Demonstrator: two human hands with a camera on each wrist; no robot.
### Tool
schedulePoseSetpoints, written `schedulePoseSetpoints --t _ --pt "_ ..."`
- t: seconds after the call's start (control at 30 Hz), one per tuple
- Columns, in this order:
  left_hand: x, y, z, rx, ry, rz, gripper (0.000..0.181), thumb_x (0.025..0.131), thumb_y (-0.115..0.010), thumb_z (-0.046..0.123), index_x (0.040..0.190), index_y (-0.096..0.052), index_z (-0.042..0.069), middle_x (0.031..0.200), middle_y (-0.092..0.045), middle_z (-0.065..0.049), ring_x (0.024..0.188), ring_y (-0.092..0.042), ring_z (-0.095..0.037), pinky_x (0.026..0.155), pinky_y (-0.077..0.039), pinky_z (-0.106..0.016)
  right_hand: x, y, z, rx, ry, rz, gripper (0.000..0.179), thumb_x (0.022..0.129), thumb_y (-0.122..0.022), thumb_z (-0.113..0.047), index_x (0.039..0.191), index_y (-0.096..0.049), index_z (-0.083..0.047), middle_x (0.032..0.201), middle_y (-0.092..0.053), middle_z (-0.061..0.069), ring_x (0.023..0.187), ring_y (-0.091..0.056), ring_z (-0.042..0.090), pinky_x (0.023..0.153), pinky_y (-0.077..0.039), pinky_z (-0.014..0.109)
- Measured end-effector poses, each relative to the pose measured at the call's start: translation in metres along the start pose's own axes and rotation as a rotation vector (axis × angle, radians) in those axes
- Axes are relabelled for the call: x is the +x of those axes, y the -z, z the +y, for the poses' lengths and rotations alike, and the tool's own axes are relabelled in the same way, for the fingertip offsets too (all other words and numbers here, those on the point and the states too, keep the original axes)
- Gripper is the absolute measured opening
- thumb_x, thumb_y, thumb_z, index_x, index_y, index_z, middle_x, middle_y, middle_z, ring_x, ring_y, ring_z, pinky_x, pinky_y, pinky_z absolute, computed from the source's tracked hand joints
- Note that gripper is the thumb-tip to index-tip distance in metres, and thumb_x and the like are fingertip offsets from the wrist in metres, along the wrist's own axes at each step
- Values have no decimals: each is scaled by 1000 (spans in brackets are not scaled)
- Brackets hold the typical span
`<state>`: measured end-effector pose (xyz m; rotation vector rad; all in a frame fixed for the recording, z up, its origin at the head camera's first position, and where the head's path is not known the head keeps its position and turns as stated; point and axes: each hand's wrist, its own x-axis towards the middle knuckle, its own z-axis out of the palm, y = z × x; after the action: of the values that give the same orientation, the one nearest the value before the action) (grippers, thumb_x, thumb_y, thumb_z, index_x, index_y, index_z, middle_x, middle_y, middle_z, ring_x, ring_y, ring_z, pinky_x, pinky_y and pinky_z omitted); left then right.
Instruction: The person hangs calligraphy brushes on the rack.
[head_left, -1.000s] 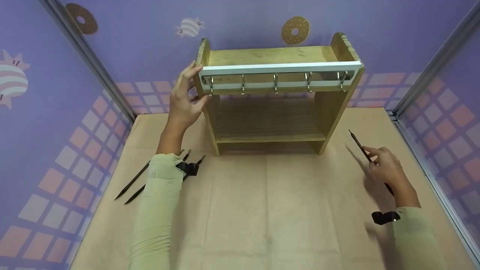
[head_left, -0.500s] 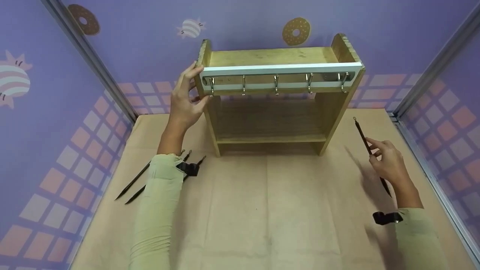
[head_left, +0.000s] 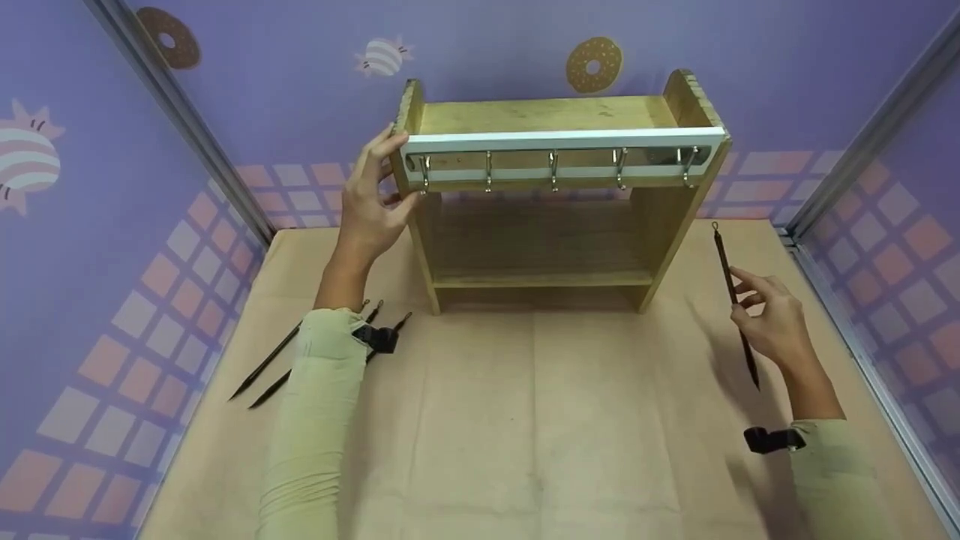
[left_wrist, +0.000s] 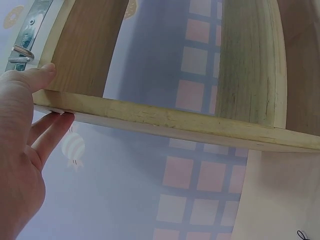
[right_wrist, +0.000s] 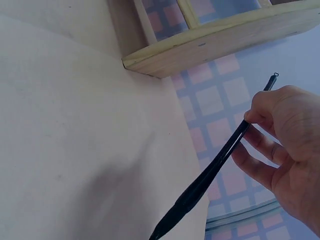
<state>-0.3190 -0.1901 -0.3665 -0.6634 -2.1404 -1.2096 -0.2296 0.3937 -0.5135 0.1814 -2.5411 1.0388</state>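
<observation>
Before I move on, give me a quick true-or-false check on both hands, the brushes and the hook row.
1. The right hand has its grip on a dark brush. True.
2. The dark brush hangs from a hook. False: it is apart from the row of hooks.
3. The left hand lies flat on the cloth. False: the left hand holds the left side panel of the wooden rack.
4. The row has five hooks. True.
5. The other brushes lie on the person's right. False: the other brushes lie on the person's left, partly hidden by the left sleeve.
</observation>
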Motion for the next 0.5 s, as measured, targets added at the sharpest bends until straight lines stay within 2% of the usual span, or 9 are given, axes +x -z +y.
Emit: schedulePoseSetpoints --t 0.17,0.5 --pt "0 0 0 10 -9 -8 67 99 -78 -5 160 -53 7 177 -42 -27 146 -67 -48 93 -71 -58 -2 -5 -9 35 11 18 64 94 -67 16 156 -65 -1 121 -68 30 89 -52 -25 65 -41 1" --pt "0 0 0 28 -12 4 68 98 -78 -7 160 -53 5 177 -43 -27 153 -61 -42 103 -69 -50 -6 -13 -28 127 -36 23 73 96 -63 16 164 -56 -9 120 -66 19 91 -58 -13 68 -50 2"
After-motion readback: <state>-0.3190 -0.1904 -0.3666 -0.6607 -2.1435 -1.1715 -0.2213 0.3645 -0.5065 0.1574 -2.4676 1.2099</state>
